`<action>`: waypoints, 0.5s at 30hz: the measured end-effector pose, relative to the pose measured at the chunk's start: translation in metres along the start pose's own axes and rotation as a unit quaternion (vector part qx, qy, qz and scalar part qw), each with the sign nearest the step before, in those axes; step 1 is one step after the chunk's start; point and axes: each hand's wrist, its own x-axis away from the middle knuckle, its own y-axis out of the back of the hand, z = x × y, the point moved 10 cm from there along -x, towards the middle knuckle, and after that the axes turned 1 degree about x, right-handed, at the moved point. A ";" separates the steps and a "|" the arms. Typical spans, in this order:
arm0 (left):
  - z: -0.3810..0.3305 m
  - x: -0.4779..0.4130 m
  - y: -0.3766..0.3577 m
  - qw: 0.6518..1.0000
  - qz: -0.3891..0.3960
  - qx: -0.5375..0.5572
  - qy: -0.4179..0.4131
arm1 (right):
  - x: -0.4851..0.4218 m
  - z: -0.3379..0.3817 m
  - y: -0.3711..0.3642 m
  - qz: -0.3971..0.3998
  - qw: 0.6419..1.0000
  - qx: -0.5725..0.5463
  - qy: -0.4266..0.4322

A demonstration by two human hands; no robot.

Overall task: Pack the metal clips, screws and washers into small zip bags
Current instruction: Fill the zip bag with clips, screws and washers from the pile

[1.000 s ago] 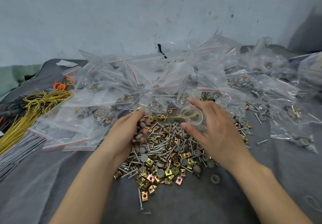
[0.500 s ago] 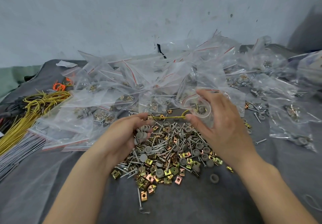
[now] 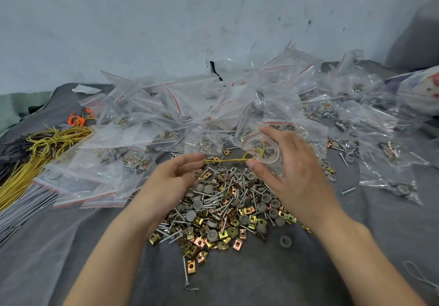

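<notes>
Two hands, I see, over clip-screw-washer pile [image 3: 228, 210] mid-cloth [image 3: 237, 279]: left hand [image 3: 171, 184] pinches yellow wire [image 3: 225, 161] end, right hand [image 3: 297, 177] grips clear zip bag [image 3: 268, 125], wire's other end at its mouth. Filled bags [image 3: 133, 139] toward far edge.

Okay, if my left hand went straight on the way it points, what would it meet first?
Likely the thumb of your right hand: the left hand points along the yellow wire it pinches, toward the zip bag. Depth unclear.

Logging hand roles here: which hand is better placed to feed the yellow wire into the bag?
Left, probably. The left grip pinches the wire's outer end and could push it along. The right grip holds the bag at the wire's other end, so it looks occupied.
</notes>
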 end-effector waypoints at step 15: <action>-0.025 0.002 0.017 0.987 -0.114 -0.003 -0.116 | 0.001 0.006 -0.018 0.053 0.999 0.004 0.012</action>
